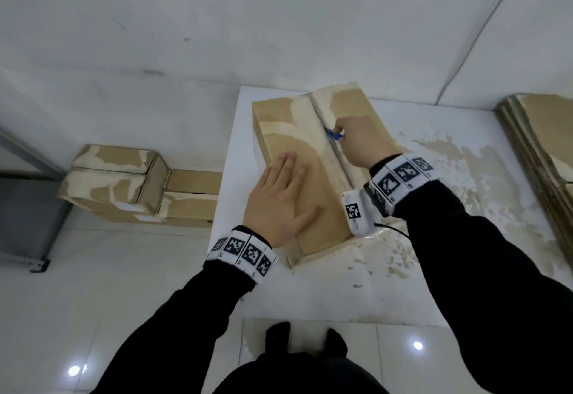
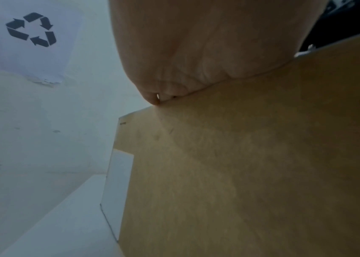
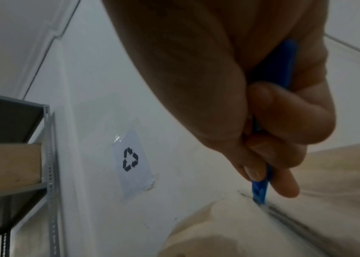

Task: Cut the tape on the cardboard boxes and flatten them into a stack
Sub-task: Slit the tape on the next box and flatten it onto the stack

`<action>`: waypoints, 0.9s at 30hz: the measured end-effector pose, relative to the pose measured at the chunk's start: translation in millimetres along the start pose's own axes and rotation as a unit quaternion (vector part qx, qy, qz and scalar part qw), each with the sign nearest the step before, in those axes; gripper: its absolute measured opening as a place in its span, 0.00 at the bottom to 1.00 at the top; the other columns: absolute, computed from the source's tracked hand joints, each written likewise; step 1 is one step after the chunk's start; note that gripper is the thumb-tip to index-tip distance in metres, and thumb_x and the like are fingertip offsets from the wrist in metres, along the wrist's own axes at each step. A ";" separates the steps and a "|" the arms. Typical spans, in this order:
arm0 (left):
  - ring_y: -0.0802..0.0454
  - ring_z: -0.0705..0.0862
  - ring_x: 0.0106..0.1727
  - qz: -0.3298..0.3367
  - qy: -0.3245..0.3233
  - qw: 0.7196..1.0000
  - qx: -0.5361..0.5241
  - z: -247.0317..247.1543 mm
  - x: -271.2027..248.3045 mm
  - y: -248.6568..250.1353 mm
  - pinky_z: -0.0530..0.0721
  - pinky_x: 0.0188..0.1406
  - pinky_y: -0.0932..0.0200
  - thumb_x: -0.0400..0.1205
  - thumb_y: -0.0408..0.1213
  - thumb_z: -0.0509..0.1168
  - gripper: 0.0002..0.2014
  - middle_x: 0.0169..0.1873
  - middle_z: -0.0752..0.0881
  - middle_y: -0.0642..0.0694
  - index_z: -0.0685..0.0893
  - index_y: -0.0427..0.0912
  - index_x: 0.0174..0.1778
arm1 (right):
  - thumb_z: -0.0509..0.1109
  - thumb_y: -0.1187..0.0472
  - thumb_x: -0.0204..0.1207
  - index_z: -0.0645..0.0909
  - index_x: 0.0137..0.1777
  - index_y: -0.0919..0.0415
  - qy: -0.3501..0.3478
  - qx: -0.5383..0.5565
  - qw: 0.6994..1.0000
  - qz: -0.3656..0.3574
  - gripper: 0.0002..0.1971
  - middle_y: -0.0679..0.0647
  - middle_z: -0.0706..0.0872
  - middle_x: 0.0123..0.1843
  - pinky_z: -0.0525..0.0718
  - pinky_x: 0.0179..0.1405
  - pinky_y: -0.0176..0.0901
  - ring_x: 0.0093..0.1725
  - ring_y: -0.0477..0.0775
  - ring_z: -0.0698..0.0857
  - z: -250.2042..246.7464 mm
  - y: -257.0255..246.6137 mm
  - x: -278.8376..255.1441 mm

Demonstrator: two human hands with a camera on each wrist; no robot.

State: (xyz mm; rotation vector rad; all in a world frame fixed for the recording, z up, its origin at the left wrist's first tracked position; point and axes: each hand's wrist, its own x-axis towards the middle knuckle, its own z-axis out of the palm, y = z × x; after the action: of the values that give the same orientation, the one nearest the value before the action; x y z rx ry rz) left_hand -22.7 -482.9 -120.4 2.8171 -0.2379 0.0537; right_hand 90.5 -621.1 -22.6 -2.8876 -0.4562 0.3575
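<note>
Your left hand (image 1: 280, 201) presses flat on the box (image 1: 313, 158) at frame centre while your right hand (image 1: 359, 139) grips the blue cutter (image 1: 333, 134) partway along its taped seam, flattened cardboard (image 1: 539, 158) stacked right, two boxes (image 1: 139, 186) waiting left.

- Cutter (image 3: 260, 189) blade buried in the box (image 1: 310, 158) seam, unseen.
- Flat cardboard pile (image 1: 539, 158) runs off the right edge.
- Left hand (image 2: 196, 43) blurred, fingers unseen from the wrist.
</note>
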 end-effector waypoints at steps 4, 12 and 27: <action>0.51 0.42 0.85 0.004 -0.007 1.000 -0.004 1.0 0.1 1.4 0.45 0.83 0.53 0.76 0.70 0.38 0.42 0.84 0.46 0.46 0.49 0.50 0.84 | 0.55 0.68 0.83 0.75 0.62 0.68 0.017 0.005 1.000 0.015 0.12 0.67 0.81 0.56 0.70 0.39 0.47 0.44 0.61 0.75 6.9 12.5 -3.1; 0.51 0.39 0.84 -0.002 -0.022 1.000 0.006 -1.8 0.9 2.8 0.43 0.82 0.53 0.75 0.70 0.35 0.44 0.84 0.43 0.46 0.47 0.51 0.85 | 0.57 0.63 0.85 0.76 0.59 0.69 0.025 -0.081 0.996 -0.027 0.11 0.67 0.81 0.61 0.73 0.54 0.50 0.61 0.65 0.78 -9.3 4.1 8.9; 0.51 0.39 0.84 -0.016 -0.022 1.000 0.010 0.8 1.8 1.5 0.41 0.81 0.51 0.74 0.70 0.33 0.43 0.84 0.43 0.47 0.46 0.52 0.84 | 0.58 0.69 0.82 0.77 0.57 0.67 -0.049 -0.003 0.999 0.020 0.08 0.65 0.84 0.52 0.77 0.43 0.48 0.49 0.62 0.81 7.6 22.7 -41.8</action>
State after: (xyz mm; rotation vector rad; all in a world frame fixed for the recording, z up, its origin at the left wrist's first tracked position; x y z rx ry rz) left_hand -21.2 -484.8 -120.6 2.8435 -0.2026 -0.0128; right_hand 56.2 -654.6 -26.4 -2.8975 -0.4148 0.5078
